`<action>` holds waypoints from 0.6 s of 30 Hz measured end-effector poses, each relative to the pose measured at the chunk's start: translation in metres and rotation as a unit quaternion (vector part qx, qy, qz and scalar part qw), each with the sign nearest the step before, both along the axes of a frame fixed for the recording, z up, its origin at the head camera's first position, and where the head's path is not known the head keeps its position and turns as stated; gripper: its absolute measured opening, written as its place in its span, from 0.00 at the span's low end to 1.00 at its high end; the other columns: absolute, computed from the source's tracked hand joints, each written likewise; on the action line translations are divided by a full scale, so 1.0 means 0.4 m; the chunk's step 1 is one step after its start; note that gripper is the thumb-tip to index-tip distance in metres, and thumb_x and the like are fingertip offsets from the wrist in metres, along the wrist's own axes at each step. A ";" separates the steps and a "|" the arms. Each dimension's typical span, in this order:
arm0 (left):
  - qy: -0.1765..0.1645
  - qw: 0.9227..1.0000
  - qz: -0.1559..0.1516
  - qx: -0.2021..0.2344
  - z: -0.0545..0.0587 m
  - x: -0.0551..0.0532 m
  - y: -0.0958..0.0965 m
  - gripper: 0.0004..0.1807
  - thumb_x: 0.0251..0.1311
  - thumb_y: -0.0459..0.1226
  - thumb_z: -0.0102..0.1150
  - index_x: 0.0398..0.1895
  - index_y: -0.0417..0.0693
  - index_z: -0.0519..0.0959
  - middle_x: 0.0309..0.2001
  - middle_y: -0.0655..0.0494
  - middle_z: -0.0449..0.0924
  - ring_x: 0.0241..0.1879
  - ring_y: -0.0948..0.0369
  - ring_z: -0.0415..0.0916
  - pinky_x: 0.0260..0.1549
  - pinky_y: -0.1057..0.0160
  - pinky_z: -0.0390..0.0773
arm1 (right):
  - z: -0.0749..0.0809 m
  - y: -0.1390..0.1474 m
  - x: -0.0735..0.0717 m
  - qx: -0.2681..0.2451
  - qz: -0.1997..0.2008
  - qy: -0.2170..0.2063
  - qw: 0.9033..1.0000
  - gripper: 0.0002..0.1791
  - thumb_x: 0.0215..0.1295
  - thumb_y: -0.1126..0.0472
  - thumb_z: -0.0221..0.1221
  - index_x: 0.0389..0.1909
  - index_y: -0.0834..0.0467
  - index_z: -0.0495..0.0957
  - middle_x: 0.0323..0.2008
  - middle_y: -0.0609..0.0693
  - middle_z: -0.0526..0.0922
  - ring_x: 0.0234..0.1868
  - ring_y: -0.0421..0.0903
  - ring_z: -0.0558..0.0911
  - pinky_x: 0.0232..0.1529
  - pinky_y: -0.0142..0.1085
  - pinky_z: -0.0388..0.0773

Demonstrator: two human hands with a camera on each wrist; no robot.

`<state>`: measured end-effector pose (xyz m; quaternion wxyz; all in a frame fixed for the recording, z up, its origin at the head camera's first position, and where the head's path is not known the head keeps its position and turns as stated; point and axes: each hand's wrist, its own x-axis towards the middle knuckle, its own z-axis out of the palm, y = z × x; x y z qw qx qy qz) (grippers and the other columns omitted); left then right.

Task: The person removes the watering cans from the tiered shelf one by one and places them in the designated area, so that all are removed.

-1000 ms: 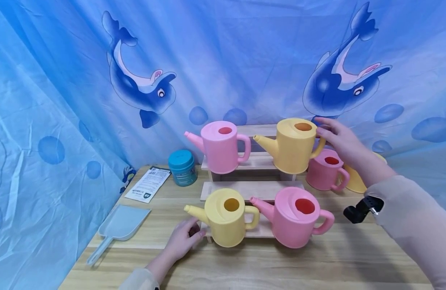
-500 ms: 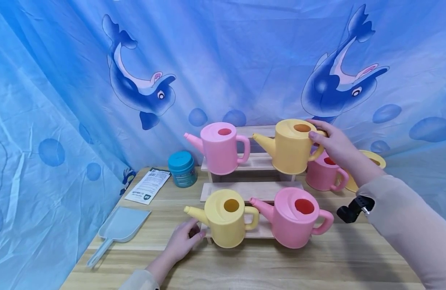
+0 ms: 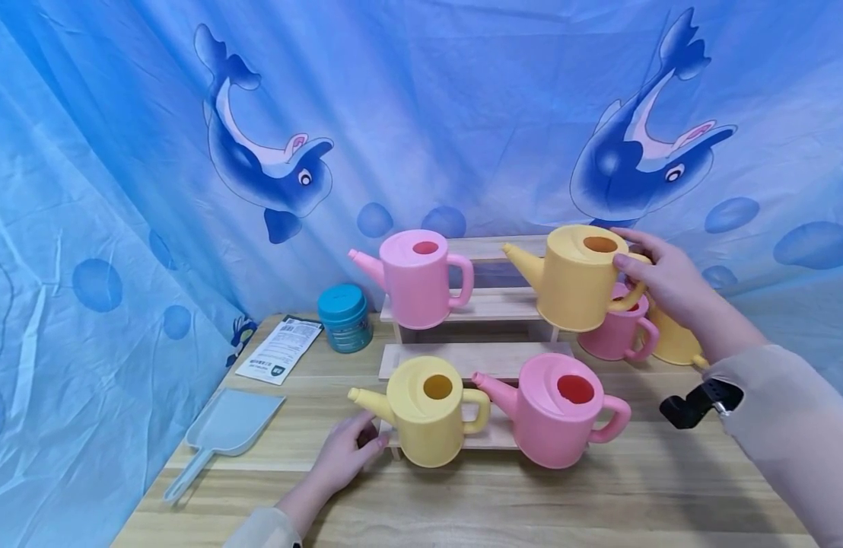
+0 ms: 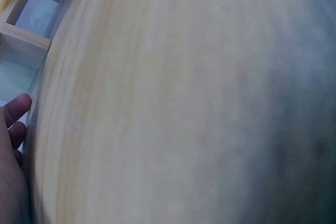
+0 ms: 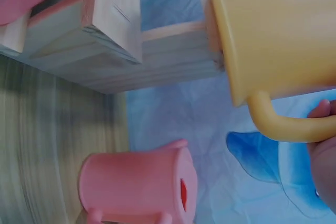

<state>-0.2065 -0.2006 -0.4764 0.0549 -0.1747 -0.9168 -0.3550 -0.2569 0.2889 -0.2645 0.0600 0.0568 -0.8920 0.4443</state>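
Note:
My right hand (image 3: 671,278) grips the handle of a deep yellow watering can (image 3: 575,281) at the right end of a stepped wooden stand (image 3: 476,358). The can overhangs the stand's end; whether its base still touches the step I cannot tell. Near the stand's lower left corner my left hand (image 3: 346,450) rests with loosely bent fingers, thumb close to the step's end. Its fingertips (image 4: 18,106) show at the left wrist view's edge. Beside it, a pale yellow watering can (image 3: 428,426) stands on the lowest step, with a pink watering can (image 3: 553,426) to its right.
A light pink watering can (image 3: 416,285) stands on the stand's upper left. Another pink can (image 3: 609,335) and a yellow can (image 3: 675,339) are behind, on the table's right. At left lie a dustpan (image 3: 230,422), a white packet (image 3: 281,350) and a teal jar (image 3: 346,320).
My right hand has closed its fingers round the deep yellow can's handle and moved the can to the right along the stand. My left hand has stayed in place.

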 end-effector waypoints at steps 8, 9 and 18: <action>-0.001 1.000 0.002 0.002 0.002 0.001 -0.004 0.19 0.56 0.48 0.60 0.53 0.64 0.74 0.29 0.70 0.70 0.33 0.64 0.69 0.36 0.57 0.67 | -0.019 0.042 0.021 0.003 -0.049 0.012 0.999 0.37 0.65 0.35 0.45 0.72 0.39 0.49 0.59 0.58 0.64 0.52 0.55 0.66 0.44 0.44 0.66; 0.000 1.000 0.002 0.001 0.002 0.001 -0.005 0.19 0.56 0.48 0.60 0.53 0.64 0.74 0.29 0.70 0.70 0.33 0.64 0.69 0.37 0.57 0.67 | -0.023 0.048 0.023 0.001 -0.057 0.015 0.998 0.36 0.65 0.35 0.45 0.72 0.38 0.50 0.59 0.58 0.64 0.51 0.55 0.66 0.44 0.43 0.67; 0.013 1.000 -0.002 -0.004 -0.004 0.000 -0.004 0.19 0.57 0.48 0.59 0.53 0.64 0.73 0.30 0.69 0.71 0.33 0.64 0.69 0.37 0.56 0.68 | -0.070 0.112 0.065 -0.076 -0.115 0.025 0.990 0.33 0.65 0.39 0.47 0.70 0.37 0.54 0.46 0.46 0.66 0.39 0.44 0.68 0.33 0.25 0.70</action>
